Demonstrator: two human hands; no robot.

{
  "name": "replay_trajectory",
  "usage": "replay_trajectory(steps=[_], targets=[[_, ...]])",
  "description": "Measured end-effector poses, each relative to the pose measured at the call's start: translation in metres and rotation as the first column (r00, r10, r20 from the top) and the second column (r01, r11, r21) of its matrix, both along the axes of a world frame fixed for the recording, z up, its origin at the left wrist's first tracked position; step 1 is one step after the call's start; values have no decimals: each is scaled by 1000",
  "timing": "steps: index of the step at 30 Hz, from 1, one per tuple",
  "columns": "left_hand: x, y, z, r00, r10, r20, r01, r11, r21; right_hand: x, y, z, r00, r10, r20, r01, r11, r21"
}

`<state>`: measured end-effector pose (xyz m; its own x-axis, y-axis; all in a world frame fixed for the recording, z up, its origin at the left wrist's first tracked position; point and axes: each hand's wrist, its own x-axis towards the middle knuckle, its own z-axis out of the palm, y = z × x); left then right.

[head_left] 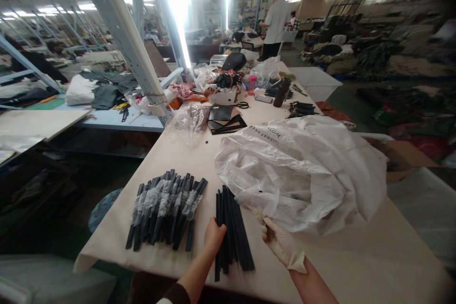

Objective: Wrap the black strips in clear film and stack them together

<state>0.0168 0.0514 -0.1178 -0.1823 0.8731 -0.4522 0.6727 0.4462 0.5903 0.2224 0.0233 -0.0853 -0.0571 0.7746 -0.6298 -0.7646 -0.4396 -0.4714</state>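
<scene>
My bare left hand (214, 236) is closed on the left edge of a loose sheaf of long, flat black strips (235, 230) lying on the table. To the right of the strips is my right hand (280, 243) in a pale glove, its fingers curled together beside the near edge of a large crumpled white plastic bag (302, 171). Whether anything is between those gloved fingers I cannot make out. Left of my left hand lies a pile of black strip bundles (166, 209), each wrapped round the middle with clear plastic film.
A cream-covered table (171, 149) carries a clear plastic bag (190, 121), flat dark leather pieces (224, 118), scissors (242, 105), a pink bottle (251, 84) and a dark bottle (282, 91). A metal post (124, 23) rises at the left. Someone in a white shirt (277, 21) stands beyond.
</scene>
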Motion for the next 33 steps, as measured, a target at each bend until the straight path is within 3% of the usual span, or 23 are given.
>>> replay_trajectory(steps=[4, 7, 11, 15, 21, 26, 30, 33], targets=[[-2, -10, 9, 981, 78, 180, -90, 994, 63, 4, -8, 6, 992, 1, -130, 2, 1000, 28], [1, -23, 25, 944, 101, 313, -137, 986, 94, 0, -11, 21, 983, 15, -185, -3, 998, 69], [5, -46, 61, 888, 43, 457, -129, 979, 159, -8, -15, 45, 968, 57, -244, -22, 990, 142], [6, -75, 104, 826, -36, 563, -48, 990, 133, -14, -16, 58, 964, 77, -256, -34, 985, 171], [2, -108, 157, 848, -72, 526, 42, 997, 68, -20, -17, 62, 994, 68, -86, -48, 975, 218], [-4, -116, 170, 883, -113, 456, 114, 993, 26, -24, -20, 67, 997, -9, 83, -12, 968, 250], [-9, -116, 174, 901, -114, 419, 109, 993, 36, -23, -22, 67, 958, 5, 287, -112, 927, 357], [-13, -116, 175, 897, -139, 420, 141, 990, 27, -23, -22, 67, 942, 8, 335, -132, 927, 350]])
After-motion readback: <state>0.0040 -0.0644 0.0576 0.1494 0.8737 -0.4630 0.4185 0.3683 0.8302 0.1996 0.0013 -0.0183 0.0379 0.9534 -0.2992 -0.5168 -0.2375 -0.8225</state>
